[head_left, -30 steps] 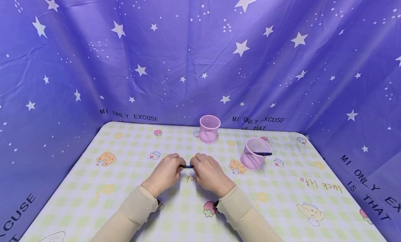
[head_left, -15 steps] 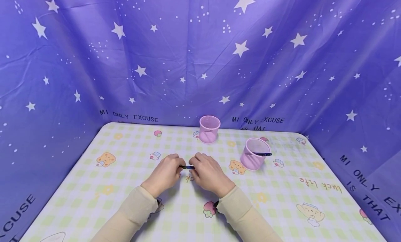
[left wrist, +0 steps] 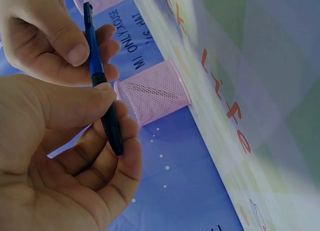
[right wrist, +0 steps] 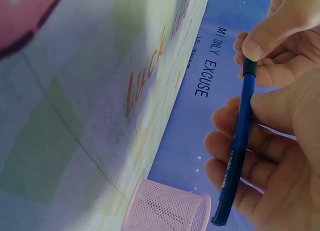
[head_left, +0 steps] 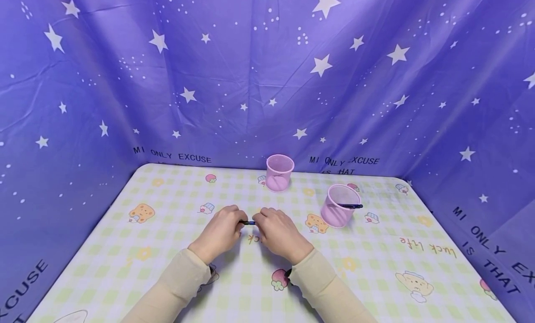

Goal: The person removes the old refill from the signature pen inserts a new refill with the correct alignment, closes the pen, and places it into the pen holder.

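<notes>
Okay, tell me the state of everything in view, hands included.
Left hand: pinching the held pen's black grip.
Right hand: holding its blue barrel.
Held pen: in one piece.
Far pink cup: upright.
Near pink cup: upright.
Other pen: leaning out over the near cup's rim.
Tablecloth: spread flat.
Curtain: hanging, creased.

Right hand (head_left: pixel 281 234): fingers, loosened a little round the blue-and-black pen (head_left: pixel 250 223) half a second ago, now drawn back in against its barrel. Knuckles slightly lower than in both earlier views. Shorter stretch of pen showing beside the fingertips than half a second ago.
</notes>
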{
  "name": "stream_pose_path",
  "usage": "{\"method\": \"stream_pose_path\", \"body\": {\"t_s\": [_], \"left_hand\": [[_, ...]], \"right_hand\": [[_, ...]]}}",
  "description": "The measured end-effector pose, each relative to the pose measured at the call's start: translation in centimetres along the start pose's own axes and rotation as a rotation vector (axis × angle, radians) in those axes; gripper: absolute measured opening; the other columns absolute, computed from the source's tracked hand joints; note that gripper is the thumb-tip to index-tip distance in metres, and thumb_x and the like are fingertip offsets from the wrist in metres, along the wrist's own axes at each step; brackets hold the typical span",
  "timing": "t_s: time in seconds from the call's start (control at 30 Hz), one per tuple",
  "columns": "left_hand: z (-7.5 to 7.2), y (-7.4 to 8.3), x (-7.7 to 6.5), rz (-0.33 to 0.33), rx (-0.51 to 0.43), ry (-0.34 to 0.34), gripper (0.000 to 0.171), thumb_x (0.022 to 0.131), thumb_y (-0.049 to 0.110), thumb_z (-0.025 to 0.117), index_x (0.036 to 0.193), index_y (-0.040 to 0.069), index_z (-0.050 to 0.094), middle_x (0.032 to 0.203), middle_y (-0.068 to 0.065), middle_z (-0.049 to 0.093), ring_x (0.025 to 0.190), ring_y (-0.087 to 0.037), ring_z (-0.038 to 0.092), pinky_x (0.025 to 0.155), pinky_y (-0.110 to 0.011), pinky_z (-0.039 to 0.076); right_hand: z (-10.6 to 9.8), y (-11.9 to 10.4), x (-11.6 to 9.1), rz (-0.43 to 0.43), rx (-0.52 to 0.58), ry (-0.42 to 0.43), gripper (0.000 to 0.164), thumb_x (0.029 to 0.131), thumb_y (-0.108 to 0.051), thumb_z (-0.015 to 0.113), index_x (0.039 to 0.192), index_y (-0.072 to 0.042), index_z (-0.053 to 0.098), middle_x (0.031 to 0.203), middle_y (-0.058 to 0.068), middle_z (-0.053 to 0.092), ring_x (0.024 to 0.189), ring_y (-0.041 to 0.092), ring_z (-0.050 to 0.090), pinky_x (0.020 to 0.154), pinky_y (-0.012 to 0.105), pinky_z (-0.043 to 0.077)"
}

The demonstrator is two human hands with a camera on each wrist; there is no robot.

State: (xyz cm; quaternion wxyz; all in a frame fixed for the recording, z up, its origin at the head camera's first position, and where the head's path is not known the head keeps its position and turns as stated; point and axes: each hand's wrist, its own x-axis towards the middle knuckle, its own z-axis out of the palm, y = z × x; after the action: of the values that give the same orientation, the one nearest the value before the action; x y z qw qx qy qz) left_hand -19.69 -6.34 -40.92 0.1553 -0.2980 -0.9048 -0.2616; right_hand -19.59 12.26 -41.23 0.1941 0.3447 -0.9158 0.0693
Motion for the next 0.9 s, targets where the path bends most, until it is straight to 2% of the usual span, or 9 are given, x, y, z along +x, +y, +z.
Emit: {"method": "stream_pose_path", "body": {"t_s": [0.17,0.7,0.9], "left_hand": [[0.03,0.04,-0.02,-0.002,0.001,-0.002,0.019,0.076,-0.007,0.07,0.083,0.01,0.07,0.075,0.003,0.057,0.07,-0.01,0.054,0.065,-0.026,0.048],[0.21,0.12,-0.02,0.003,-0.001,0.0,0.019,0.077,-0.007,0.069,0.081,0.011,0.07,0.074,0.005,0.056,0.069,-0.008,0.053,0.064,-0.025,0.048],[0.29,0.03,0.02,0.015,0.015,0.006,0.019,0.077,-0.008,0.069,0.08,0.012,0.069,0.074,0.006,0.054,0.068,-0.008,0.053,0.063,-0.024,0.048]], "right_hand": [[-0.11,-0.03,0.02,-0.015,0.0,-0.004,0.008,0.083,-0.008,0.067,0.089,-0.013,0.064,0.081,-0.004,0.056,0.074,0.015,0.057,0.064,0.033,0.045],[-0.33,-0.12,0.02,-0.003,0.014,0.021,0.015,0.081,-0.007,0.07,0.089,-0.014,0.059,0.079,-0.004,0.05,0.071,0.014,0.052,0.061,0.03,0.042],[-0.34,-0.14,-0.01,0.007,0.023,0.016,0.016,0.081,-0.011,0.071,0.094,-0.015,0.062,0.082,-0.005,0.052,0.072,0.013,0.052,0.06,0.028,0.041]]}}
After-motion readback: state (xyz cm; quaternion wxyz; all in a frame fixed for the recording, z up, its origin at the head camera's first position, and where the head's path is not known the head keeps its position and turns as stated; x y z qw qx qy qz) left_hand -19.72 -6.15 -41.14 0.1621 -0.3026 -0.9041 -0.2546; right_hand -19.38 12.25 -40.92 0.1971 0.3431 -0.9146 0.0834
